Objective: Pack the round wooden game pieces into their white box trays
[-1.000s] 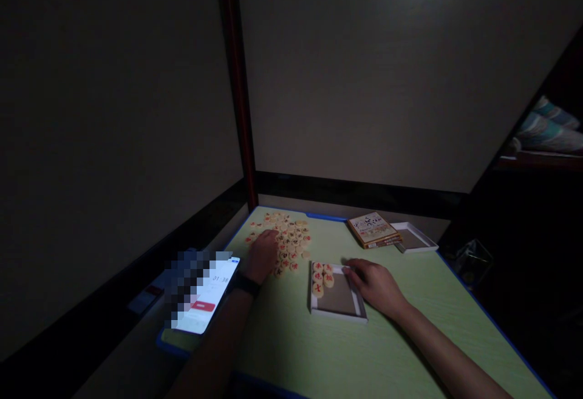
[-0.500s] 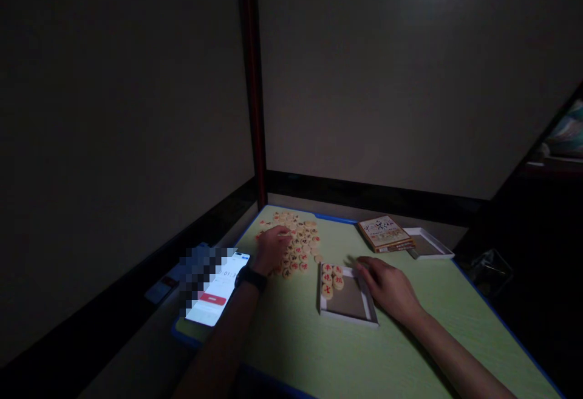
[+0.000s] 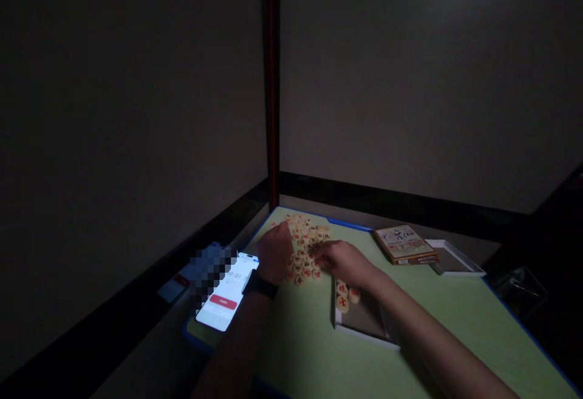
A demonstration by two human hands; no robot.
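Many round wooden xiangqi pieces point(image 3: 300, 262) with red and dark characters lie in a loose spread on the green table. Over the left side of this spread is my left hand point(image 3: 276, 252), with a dark watch at the wrist. It looks curled, and what its fingers hold, if anything, is hidden. My right hand point(image 3: 341, 260) reaches across the shallow box tray point(image 3: 367, 320) to the right edge of the pieces. Its fingers are bent together, their tips hard to make out. Red-marked pieces point(image 3: 343, 303) sit in the tray's left side, partly covered by my right hand.
A lit phone point(image 3: 225, 293) showing a timer rests at the table's left edge. At the back right lie a printed xiangqi box point(image 3: 405, 244) and another shallow white-rimmed tray point(image 3: 455, 259). Walls meet behind the table point(image 3: 455, 320).
My right hand has moved left from the tray's right side to the pieces. My left hand has turned and its fingers are more hidden. The view has shifted slightly left.
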